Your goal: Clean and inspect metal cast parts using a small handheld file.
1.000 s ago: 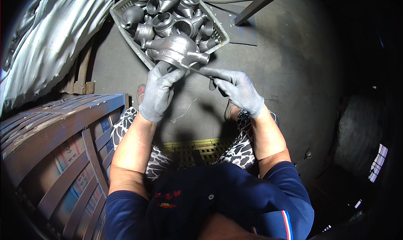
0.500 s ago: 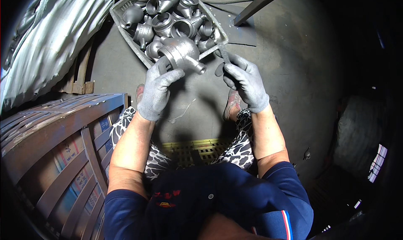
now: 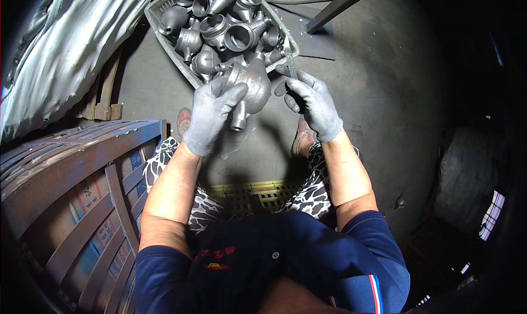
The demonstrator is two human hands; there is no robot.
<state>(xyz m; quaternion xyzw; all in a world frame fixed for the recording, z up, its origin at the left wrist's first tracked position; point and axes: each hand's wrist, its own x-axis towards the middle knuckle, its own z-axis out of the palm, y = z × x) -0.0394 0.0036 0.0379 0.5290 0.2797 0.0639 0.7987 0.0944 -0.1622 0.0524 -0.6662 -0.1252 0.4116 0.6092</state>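
Head view: the left hand [image 3: 211, 108], covered by a grey knitted glove, is clamped on the collar of a silvery metal casting [image 3: 257, 89], a bulbous, faintly grained body with stubby pipe ends, held up in front of the person at the near edge of the crate. Part of the collar is hidden by the fingers, and whether the pieces behind are touched by the casting cannot be told. By the right hand [image 3: 315, 108], gloved alike, a thin, flat strip-like tool [image 3: 290, 61] is gripped, its lower end concealed in the palm. Beyond, similar castings [image 3: 240, 37] are heaped in a worn, pale crate [image 3: 178, 65], cut off at the top. Wrinkled white sheeting [image 3: 71, 50] and a slatted rack [image 3: 82, 160] are seen at left; the far right is lost in darkness.
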